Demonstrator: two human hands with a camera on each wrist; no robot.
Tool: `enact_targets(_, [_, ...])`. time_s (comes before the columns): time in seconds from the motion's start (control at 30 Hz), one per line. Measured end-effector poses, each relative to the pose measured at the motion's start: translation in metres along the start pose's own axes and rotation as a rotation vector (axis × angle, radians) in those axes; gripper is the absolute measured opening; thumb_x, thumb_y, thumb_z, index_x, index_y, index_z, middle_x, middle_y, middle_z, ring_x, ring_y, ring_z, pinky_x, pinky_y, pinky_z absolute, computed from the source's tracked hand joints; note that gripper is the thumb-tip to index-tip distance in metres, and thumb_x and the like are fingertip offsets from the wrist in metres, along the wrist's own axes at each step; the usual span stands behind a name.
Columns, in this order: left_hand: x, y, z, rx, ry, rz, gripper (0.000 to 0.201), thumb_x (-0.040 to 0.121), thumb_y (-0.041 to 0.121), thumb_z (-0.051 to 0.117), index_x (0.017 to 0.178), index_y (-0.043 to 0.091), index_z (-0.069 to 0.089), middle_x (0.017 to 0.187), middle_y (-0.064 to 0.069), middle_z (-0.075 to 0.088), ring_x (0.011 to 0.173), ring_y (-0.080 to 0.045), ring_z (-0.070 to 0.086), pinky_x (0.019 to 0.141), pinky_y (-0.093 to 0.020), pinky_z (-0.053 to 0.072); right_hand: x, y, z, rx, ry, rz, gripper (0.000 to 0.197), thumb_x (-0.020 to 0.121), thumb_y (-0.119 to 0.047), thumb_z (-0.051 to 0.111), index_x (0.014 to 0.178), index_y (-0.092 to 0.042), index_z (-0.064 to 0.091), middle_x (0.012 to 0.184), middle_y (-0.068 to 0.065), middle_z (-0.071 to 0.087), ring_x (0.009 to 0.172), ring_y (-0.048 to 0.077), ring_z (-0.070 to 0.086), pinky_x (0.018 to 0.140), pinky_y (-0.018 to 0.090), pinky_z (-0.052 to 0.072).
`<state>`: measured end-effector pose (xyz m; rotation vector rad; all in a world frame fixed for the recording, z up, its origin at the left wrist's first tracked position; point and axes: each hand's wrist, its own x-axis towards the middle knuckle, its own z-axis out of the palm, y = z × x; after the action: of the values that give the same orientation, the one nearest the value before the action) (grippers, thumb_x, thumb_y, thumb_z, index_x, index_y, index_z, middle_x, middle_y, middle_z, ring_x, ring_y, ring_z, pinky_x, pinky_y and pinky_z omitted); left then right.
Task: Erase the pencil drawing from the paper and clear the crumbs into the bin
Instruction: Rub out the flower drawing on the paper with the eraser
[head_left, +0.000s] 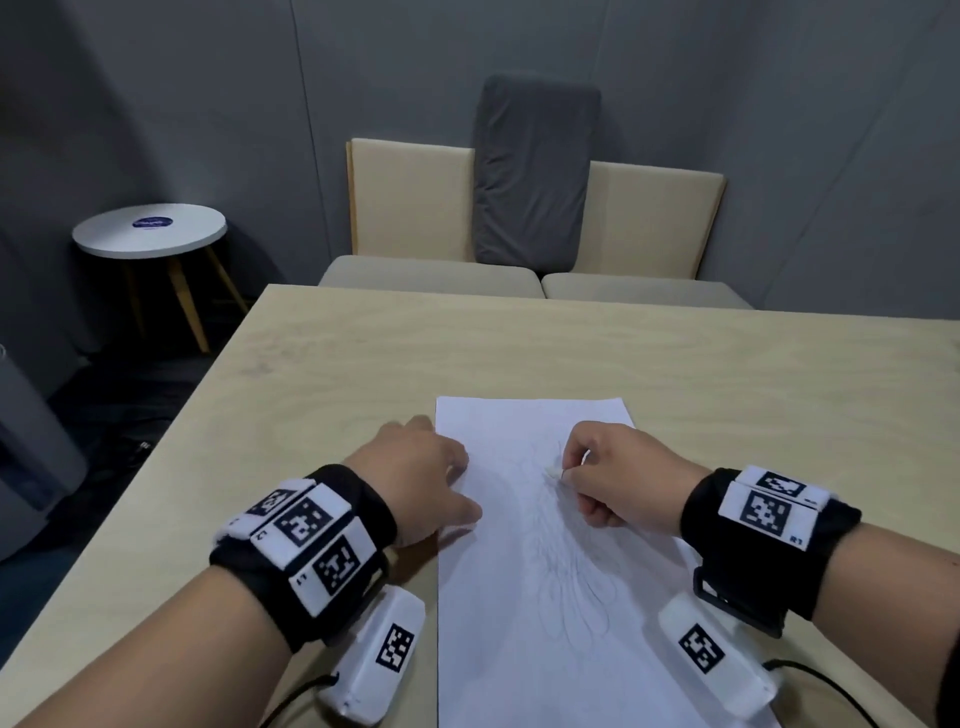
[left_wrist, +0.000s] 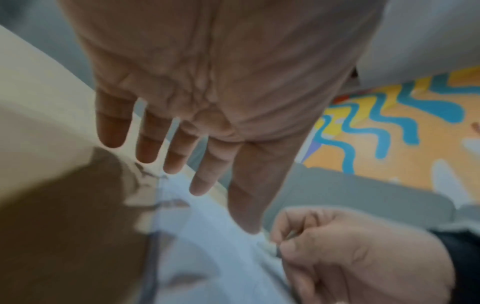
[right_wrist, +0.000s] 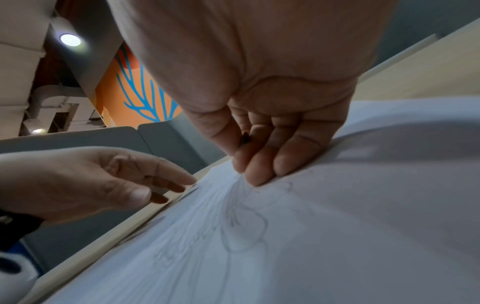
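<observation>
A white sheet of paper (head_left: 519, 597) with a faint pencil drawing (head_left: 566, 587) lies on the wooden table (head_left: 363, 353). My right hand (head_left: 613, 475) pinches a small white eraser (head_left: 555, 472) and holds it against the upper part of the drawing. In the right wrist view the right hand's fingertips (right_wrist: 257, 176) press on the paper (right_wrist: 337, 226) above the drawn loops (right_wrist: 244, 232). My left hand (head_left: 426, 478) rests with straight, spread fingers (left_wrist: 171, 156) at the paper's left edge. The eraser (left_wrist: 270, 245) shows blurred in the left wrist view. No bin is visible.
A bench seat with a grey cushion (head_left: 535, 171) stands behind the table's far edge. A small round white side table (head_left: 150, 231) is at the left on the floor. A grey appliance (head_left: 31, 457) sits at the far left. Cables trail from both wrist cameras near the table's front edge.
</observation>
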<state>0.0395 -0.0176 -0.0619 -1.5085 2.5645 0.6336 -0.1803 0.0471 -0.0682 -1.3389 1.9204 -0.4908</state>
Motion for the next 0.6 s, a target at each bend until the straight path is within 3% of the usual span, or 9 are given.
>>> enact_targets(0.1, [0.005,-0.007,0.002,-0.215,0.016,0.049,0.052,0.088,0.050,0.066,0.135,0.029,0.059,0.143,0.012,0.046,0.128,-0.010,0.046,0.103,-0.026,0.039,0.001,0.000,-0.002,0.046,-0.011,0.016,0.005,0.091,-0.008,0.051,0.092,-0.008,0.056,0.066,0.009,0.067,0.053,0.023,0.059,0.050,0.026,0.046])
enact_targets(0.13, [0.007,-0.010,0.002,-0.361,0.031,0.064,0.048,0.090,0.045,0.066,0.134,0.026,0.061,0.142,0.013,0.051,0.125,-0.005,0.052,0.100,-0.019,0.040,0.001,-0.001,-0.002,0.055,-0.014,0.020,0.005,0.091,-0.008,0.051,0.092,-0.008,0.056,0.066,0.009,0.067,0.053,0.023,0.058,0.048,0.025,0.045])
enact_targets(0.2, [0.007,-0.017,0.005,-0.690,0.074,0.077,0.037,0.094,0.032,0.066,0.130,0.022,0.065,0.129,0.010,0.065,0.102,0.007,0.063,0.082,-0.005,0.044,0.002,0.000,-0.001,0.061,-0.014,0.027,0.005,0.092,-0.008,0.052,0.091,-0.007,0.056,0.065,0.009,0.066,0.052,0.022,0.058,0.047,0.025,0.044])
enact_targets(0.27, [0.007,-0.022,0.011,-0.888,0.084,0.073,0.027,0.095,0.021,0.065,0.121,0.020,0.070,0.120,0.009,0.069,0.083,0.018,0.062,0.066,0.001,0.044,0.004,0.000,-0.001,0.063,-0.015,0.035,0.005,0.092,-0.009,0.053,0.090,-0.008,0.057,0.065,0.008,0.066,0.052,0.022,0.058,0.049,0.026,0.045])
enact_targets(0.33, [0.008,-0.027,0.016,-0.952,0.065,0.097,0.024,0.096,0.016,0.064,0.118,0.018,0.073,0.123,0.012,0.064,0.105,0.026,0.051,0.066,0.005,0.041,0.004,0.000,0.000,0.052,-0.024,0.041,0.005,0.093,-0.010,0.053,0.090,-0.008,0.057,0.065,0.008,0.067,0.053,0.021,0.058,0.050,0.027,0.045])
enact_targets(0.4, [0.009,-0.029,0.020,-0.998,0.054,0.131,0.023,0.097,0.015,0.063,0.116,0.019,0.075,0.111,0.026,0.064,0.132,0.019,0.032,0.074,0.006,0.037,0.004,-0.003,-0.001,0.020,-0.033,0.048,0.005,0.094,-0.011,0.054,0.091,-0.008,0.057,0.066,0.008,0.067,0.052,0.021,0.058,0.049,0.025,0.045])
enact_targets(0.47, [0.011,-0.032,0.022,-1.002,0.061,0.151,0.023,0.097,0.017,0.063,0.115,0.022,0.075,0.100,0.036,0.062,0.138,0.016,0.026,0.087,0.002,0.030,0.005,-0.009,-0.003,-0.020,-0.047,0.054,0.004,0.093,-0.011,0.053,0.091,-0.008,0.056,0.067,0.010,0.068,0.053,0.022,0.059,0.051,0.027,0.047])
enact_targets(0.6, [0.011,-0.034,0.026,-1.016,0.050,0.169,0.021,0.097,0.015,0.063,0.111,0.024,0.076,0.091,0.040,0.066,0.135,0.017,0.030,0.094,0.000,0.027,0.010,-0.021,-0.007,-0.114,-0.031,-0.001,0.003,0.090,-0.009,0.052,0.090,-0.008,0.055,0.067,0.010,0.071,0.055,0.024,0.062,0.060,0.038,0.050])
